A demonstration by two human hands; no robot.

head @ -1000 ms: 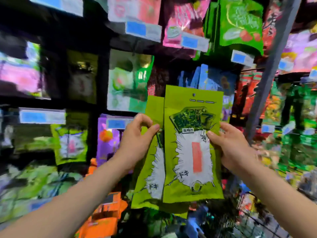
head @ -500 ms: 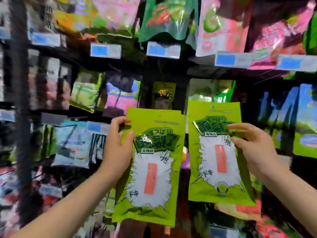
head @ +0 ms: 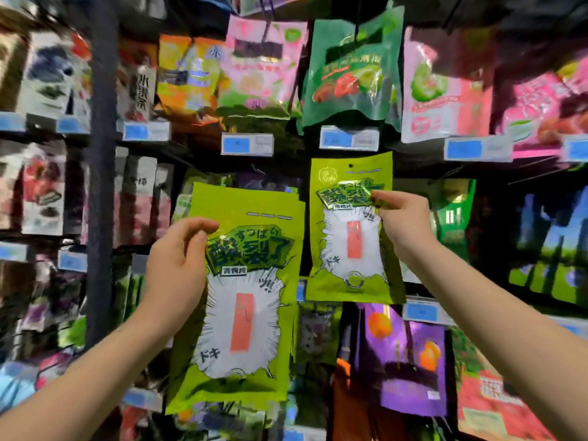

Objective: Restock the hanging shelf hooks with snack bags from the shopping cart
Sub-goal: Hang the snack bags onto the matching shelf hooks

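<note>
My left hand [head: 178,265] pinches the left edge of a small stack of lime-green snack bags [head: 245,300], held up in front of the shelf at centre. My right hand [head: 402,221] pinches the right side of a single lime-green bag [head: 346,230] of the same kind, raised higher, its punched hole just under a blue price tag [head: 348,140]. I cannot tell whether that hole is on a hook. The shopping cart is out of view.
Hanging rows of snack bags fill the shelf: a dark green bag [head: 350,68], pink bags [head: 442,87] and a purple bag [head: 410,364]. A dark vertical shelf post [head: 101,186] stands at the left. Blue price tags line each row.
The view swung left and up along the shelf. My hands drew the green bags apart, and my right hand lifted its single bag higher toward the shelf.
</note>
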